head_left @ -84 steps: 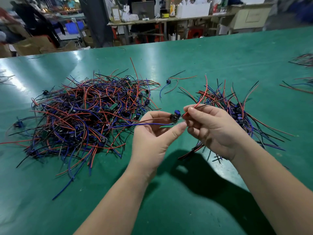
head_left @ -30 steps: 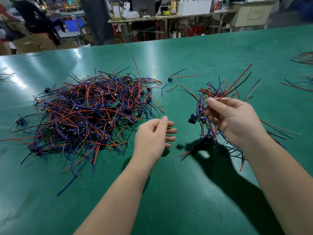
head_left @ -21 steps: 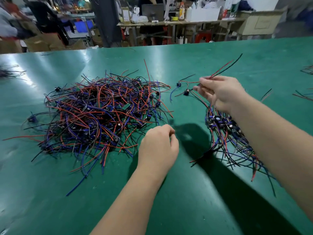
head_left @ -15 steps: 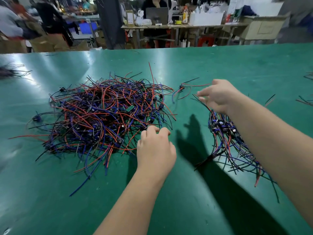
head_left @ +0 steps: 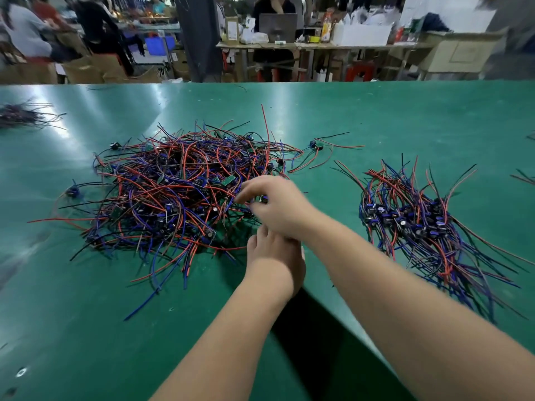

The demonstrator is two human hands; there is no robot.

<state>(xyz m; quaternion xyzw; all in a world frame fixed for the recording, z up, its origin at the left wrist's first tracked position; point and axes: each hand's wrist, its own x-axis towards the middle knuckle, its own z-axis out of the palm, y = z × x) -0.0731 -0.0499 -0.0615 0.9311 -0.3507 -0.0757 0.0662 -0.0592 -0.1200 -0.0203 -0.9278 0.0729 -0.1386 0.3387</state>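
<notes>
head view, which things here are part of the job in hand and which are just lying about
In the job: right hand reaching into the tangled wire pile; left hand at its near edge; neater pile on the right.
Lying about: lone wired piece beyond the tangle; wire bundle at far left; laptop on the back bench.

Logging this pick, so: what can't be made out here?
Head view: grip of the right hand in the tangled wire pile, motion-blurred.
Head view: fingers of the left hand, hidden under the right hand.
Head view: far-left wire bundle, blurred and cut by the left edge.
Head view: near ends of the sorted wire bundle, blurred.
</notes>
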